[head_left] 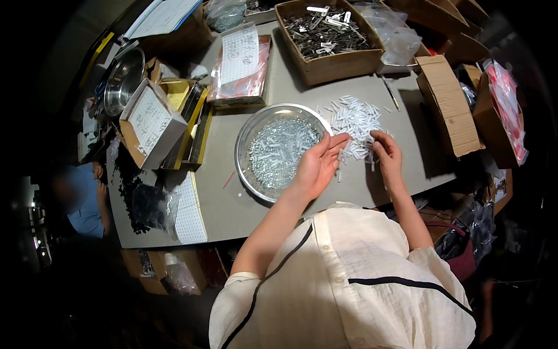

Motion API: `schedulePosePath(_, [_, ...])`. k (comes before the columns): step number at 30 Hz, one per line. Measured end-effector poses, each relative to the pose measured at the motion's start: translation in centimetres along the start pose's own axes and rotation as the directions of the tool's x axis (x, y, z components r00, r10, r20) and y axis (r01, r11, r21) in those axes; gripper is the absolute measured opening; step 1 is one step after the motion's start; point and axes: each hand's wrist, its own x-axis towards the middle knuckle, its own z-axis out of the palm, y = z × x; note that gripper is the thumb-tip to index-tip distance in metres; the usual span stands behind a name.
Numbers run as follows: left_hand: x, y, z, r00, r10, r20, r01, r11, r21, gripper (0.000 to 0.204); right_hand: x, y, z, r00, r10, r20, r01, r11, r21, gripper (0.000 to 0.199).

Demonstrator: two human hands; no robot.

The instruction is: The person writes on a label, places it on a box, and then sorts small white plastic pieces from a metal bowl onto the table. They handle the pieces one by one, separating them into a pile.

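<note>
My left hand reaches over the right rim of a round metal bowl, palm turned up and fingers stretched toward the right. No piece shows clearly in its palm. Small, shiny, pin-like metal parts cover the bowl's bottom. A loose pile of short white sticks lies on the table right of the bowl, just beyond my fingertips. At the pile's right edge is my right hand, its fingers curled and the thumb close to the index finger. Whatever is between those fingertips is too small to make out.
An open cardboard box of dark metal parts stands at the back. Left of it lies a box with a paper label. A pen and a tall carton are at the right. Small black parts lie far left, near another person.
</note>
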Motion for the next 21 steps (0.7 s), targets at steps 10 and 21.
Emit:
schedulePosePath(10, [-1.3, 4.2, -5.1, 0.842, 0.487, -0.232, -0.315, 0.792, 0.522, 0.041, -5.5, 0.7, 4.2, 0.534, -0.233, 0.813, 0.818, 0.387, -0.426, 0.031])
schedulePosePath(21, [-1.8, 2.7, -8.3, 0.771, 0.537, 0.343, -0.101, -0.428, 0.898, 0.048, -0.4, 1.1, 3.6, 0.741, -0.177, 0.648, 0.672, 0.225, -0.706, 0.054])
